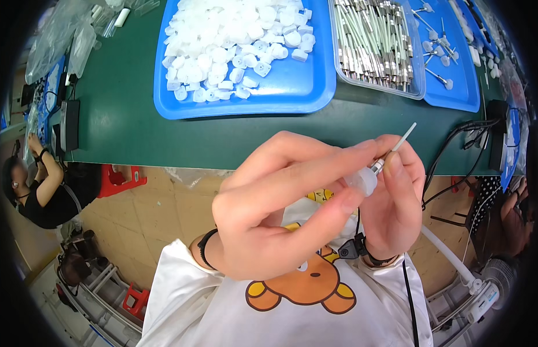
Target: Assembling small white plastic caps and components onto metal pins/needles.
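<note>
In front of my chest, both hands meet around one small assembly. My left hand (275,202) is closed, its thumb and fingers pinching a translucent white plastic cap (364,181). My right hand (399,202) pinches a thin pale green rod (403,137) with a silver metal sleeve (377,166). The rod slants up and to the right, and its sleeve end meets the cap. Fingers hide part of that joint, so how deep it sits I cannot tell. Beyond my hands, a blue tray (246,109) bears a heap of similar white caps (223,49).
A see-through plastic tub (420,87) holds many metal-sleeved rods (373,43). Right of it, another blue tray (454,99) carries several capped rods (439,49). Black cables (454,144) hang over the green table's (119,133) right edge. Another person (41,182) sits at far left.
</note>
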Motion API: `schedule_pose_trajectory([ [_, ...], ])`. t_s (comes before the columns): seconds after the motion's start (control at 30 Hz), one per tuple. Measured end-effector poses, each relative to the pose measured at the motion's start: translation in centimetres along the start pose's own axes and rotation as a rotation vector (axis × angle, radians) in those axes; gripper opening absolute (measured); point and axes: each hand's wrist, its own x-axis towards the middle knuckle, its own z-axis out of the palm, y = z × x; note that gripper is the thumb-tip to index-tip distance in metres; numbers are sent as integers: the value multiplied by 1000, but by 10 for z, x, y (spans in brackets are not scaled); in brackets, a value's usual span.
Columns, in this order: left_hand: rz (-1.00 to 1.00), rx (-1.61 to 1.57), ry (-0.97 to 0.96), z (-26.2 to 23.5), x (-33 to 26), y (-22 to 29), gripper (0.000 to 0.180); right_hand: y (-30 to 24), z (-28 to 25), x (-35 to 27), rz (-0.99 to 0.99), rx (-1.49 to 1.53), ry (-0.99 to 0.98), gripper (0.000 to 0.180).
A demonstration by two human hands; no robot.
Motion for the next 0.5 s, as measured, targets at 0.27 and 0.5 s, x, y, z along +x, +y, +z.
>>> schedule_pose_trajectory([
  [0.27,-186,-79,32,-1,2,6,21,0,-2,0,80,49,-11,18],
  [0.5,-317,-222,67,0,5,0,20,5,-4,-1,65,94,28,18],
])
